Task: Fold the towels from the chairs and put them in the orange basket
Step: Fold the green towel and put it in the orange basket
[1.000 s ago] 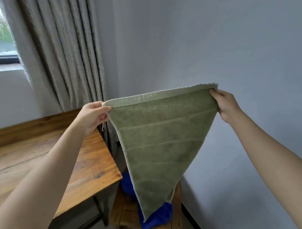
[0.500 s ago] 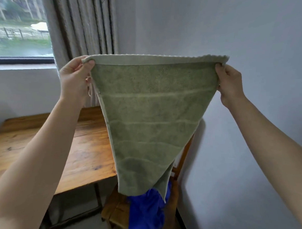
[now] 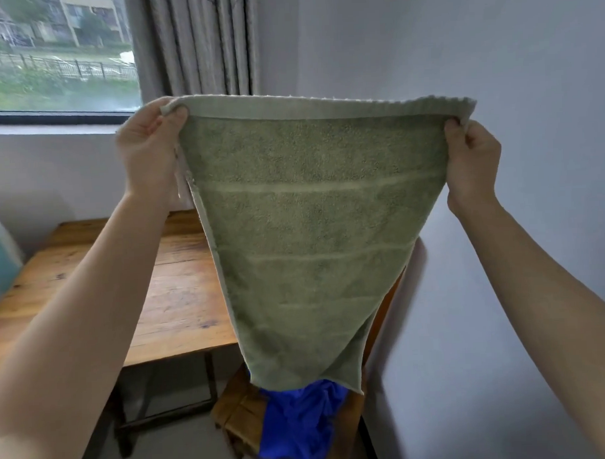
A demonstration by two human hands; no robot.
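A green towel (image 3: 308,229) hangs spread out in front of me, held up by its two top corners. My left hand (image 3: 147,149) pinches the top left corner, and my right hand (image 3: 472,161) pinches the top right corner. The towel narrows downward, and its lower edge ends just above a crumpled blue towel (image 3: 297,425). That blue towel lies on the seat of a wooden chair (image 3: 239,417) below. The orange basket is not in view.
A wooden table (image 3: 173,295) stands at the left, under a window (image 3: 55,56) with grey curtains (image 3: 202,44). A pale wall (image 3: 494,68) fills the right side, close behind the chair. Grey floor shows under the table.
Both hands have lifted the green towel higher and stretched its top edge wider and level. The view has turned left, showing more of the window and table.
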